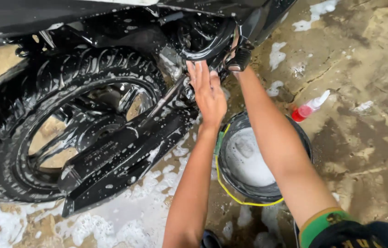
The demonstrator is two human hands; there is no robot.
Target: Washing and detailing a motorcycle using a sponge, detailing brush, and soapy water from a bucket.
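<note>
A black motorcycle's rear wheel (42, 119) and soapy swingarm (125, 151) fill the left half of the head view. My left hand (208, 92) lies flat, fingers together, against the wet black parts behind the wheel. My right hand (236, 57) reaches further up beside the black foot peg (241, 59); most of it is hidden behind the peg and frame. A curved black cover (208, 39) sits just above both hands.
A black bucket (305, 138) of foamy water with a yellow handle stands under my right forearm. A red spray bottle (308, 109) lies on the wet concrete to the right. Soap foam patches (125, 220) spread over the ground.
</note>
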